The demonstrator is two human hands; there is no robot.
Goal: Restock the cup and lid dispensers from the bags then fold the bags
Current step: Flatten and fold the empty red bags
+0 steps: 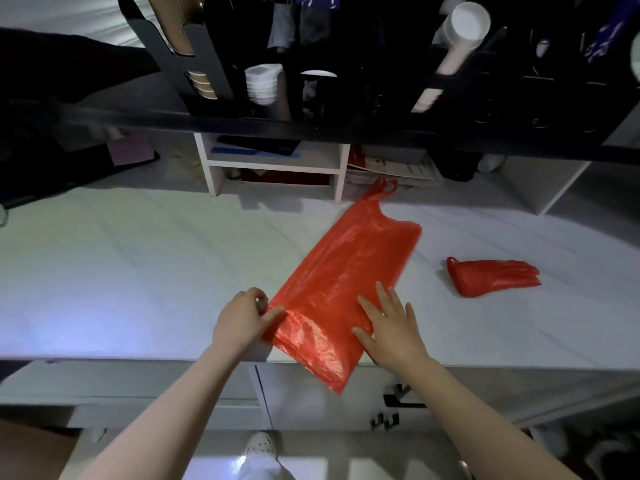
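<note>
Left fingers [269,315] pinch red bag [346,268]; right fingers [385,299] press flat.

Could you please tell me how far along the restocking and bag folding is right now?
The dispensers hold white cup stacks, so restocking looks done, and one folded bag lies on the table at right. In hand: the left hand pinches the edge of the flat bag while the right hand presses it down. Left: finishing that bag's folds.
</note>
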